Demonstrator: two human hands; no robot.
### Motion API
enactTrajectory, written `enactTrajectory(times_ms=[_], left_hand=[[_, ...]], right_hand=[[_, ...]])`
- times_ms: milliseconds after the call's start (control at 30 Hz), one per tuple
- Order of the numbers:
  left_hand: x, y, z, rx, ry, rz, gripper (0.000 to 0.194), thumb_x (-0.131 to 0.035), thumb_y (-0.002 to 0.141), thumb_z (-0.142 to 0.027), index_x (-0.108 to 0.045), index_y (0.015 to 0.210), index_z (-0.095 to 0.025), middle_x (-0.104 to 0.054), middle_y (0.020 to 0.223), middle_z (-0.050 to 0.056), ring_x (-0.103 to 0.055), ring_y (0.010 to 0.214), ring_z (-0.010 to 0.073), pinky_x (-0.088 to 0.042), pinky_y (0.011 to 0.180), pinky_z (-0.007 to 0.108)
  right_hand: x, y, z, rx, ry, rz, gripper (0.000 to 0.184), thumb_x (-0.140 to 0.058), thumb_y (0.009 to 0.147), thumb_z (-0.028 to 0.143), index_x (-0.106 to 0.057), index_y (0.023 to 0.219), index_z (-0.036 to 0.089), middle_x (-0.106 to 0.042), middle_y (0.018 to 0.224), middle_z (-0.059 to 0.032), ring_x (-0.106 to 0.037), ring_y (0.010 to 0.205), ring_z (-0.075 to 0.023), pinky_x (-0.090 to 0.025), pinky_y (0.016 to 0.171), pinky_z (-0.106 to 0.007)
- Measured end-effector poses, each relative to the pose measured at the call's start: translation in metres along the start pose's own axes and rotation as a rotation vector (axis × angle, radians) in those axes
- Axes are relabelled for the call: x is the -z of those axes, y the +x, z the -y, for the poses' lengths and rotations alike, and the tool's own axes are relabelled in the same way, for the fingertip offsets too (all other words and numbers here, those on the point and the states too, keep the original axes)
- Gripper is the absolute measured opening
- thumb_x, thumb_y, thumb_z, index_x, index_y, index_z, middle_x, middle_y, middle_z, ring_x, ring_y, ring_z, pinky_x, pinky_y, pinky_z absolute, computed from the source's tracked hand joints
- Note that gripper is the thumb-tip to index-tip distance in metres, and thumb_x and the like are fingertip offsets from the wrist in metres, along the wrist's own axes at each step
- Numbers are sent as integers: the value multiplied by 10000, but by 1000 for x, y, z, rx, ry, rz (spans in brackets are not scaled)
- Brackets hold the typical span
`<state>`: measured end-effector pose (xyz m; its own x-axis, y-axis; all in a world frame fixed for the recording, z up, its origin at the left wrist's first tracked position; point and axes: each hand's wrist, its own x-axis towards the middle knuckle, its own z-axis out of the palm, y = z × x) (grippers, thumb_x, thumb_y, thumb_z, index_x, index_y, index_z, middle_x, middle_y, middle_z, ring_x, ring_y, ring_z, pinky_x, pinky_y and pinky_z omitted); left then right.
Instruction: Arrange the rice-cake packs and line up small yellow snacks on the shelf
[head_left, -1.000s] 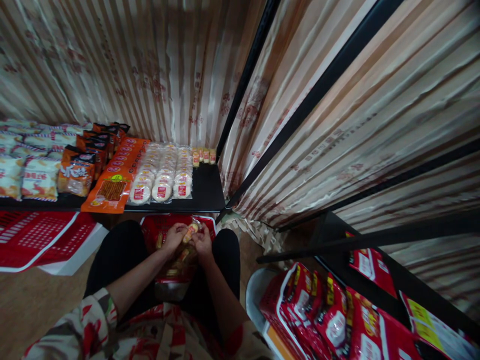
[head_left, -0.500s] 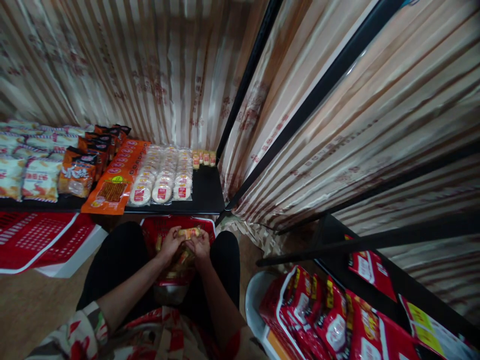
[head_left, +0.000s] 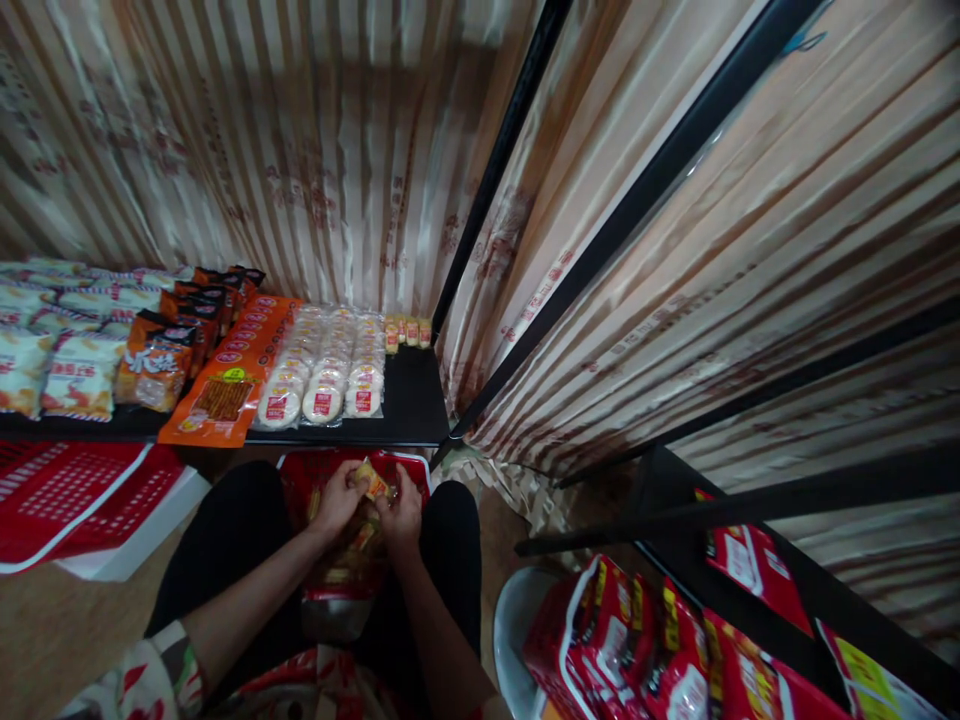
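Observation:
My left hand [head_left: 339, 496] and my right hand [head_left: 401, 512] meet over a red basket [head_left: 409, 466] between my knees. Together they pinch a small yellow wrapped snack [head_left: 371, 479], fingers closed on it. More small yellow snacks [head_left: 352, 545] lie in the basket under my hands, partly hidden. Just beyond the basket is a low black shelf [head_left: 412, 405] with rows of round white cakes [head_left: 322, 372] and a short row of the same small yellow snacks [head_left: 409, 331] at its back right.
Orange and brown snack bags [head_left: 217, 385] and pale bags [head_left: 67, 375] fill the shelf's left. A red basket lid [head_left: 67, 490] lies on the floor at left. Red packets [head_left: 660, 640] sit at lower right by a second black shelf [head_left: 750, 590]. Striped curtains [head_left: 675, 260] close the corner.
The snack has turned in my fingers, from upright to level to tilted, and my hands have sunk slightly toward the basket. The view has tipped up a little.

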<state>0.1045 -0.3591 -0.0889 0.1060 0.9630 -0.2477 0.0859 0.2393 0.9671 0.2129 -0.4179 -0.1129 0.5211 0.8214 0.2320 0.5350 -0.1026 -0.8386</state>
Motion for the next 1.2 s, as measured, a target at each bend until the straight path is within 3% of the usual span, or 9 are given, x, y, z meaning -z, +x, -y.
enactTrajectory(times_ms=[100, 267, 400, 600, 767, 967, 1200], left_hand=[[-1, 4, -4, -42, 80, 13, 257, -563, 635, -316, -586, 858, -190, -645, 725, -8, -610, 674, 149, -489, 678, 268], [-5, 8, -9, -85, 150, 14, 275, -541, 662, -326, -586, 900, -196, -659, 770, 15, -615, 705, 162, -488, 706, 281], [-9, 7, -16, -74, 172, -10, 299, -543, 679, -390, -552, 905, -193, -649, 756, 25, -623, 688, 172, -494, 672, 288], [-16, 7, -39, -117, 160, 24, 295, -548, 705, -437, -537, 867, -191, -642, 777, 35, -637, 713, 180, -515, 703, 310], [-23, 16, -60, -163, 103, -10, 221, -560, 708, -348, -563, 856, -185, -660, 813, 47, -653, 776, 189, -525, 767, 322], [-37, 37, -81, -257, 167, -60, 172, -494, 719, -159, -622, 832, -179, -660, 912, 57, -637, 845, 179, -504, 836, 321], [-57, 68, -85, -233, 282, -49, 270, -494, 758, -115, -633, 987, -153, -651, 1030, 94, -618, 928, 180, -473, 886, 315]], right_hand=[[7, 3, 5, 146, -121, 78, 353, -505, 788, 250, -649, 1093, 145, -672, 1099, -118, -587, 1051, -242, -440, 953, -402], [9, 6, 9, 221, -264, 141, 370, -556, 808, 313, -647, 1120, 135, -691, 1048, -112, -615, 962, -243, -487, 873, -366], [9, 10, 9, 255, -306, 116, 343, -541, 814, 290, -645, 1102, 136, -694, 1014, -114, -632, 932, -239, -498, 852, -359], [10, 23, 15, 214, -237, 23, 327, -517, 816, 293, -647, 1066, 127, -689, 992, -129, -642, 926, -229, -508, 852, -346], [12, 45, 26, 69, -138, 15, 343, -535, 819, 334, -644, 1090, 153, -679, 986, -124, -654, 870, -216, -519, 792, -321], [12, 84, 35, 24, -47, -31, 355, -525, 823, 356, -640, 1102, 169, -671, 961, -106, -644, 794, -199, -513, 723, -302], [1, 119, 29, 4, -66, -75, 327, -532, 808, 337, -641, 1076, 184, -669, 992, -99, -640, 837, -208, -510, 728, -309]])
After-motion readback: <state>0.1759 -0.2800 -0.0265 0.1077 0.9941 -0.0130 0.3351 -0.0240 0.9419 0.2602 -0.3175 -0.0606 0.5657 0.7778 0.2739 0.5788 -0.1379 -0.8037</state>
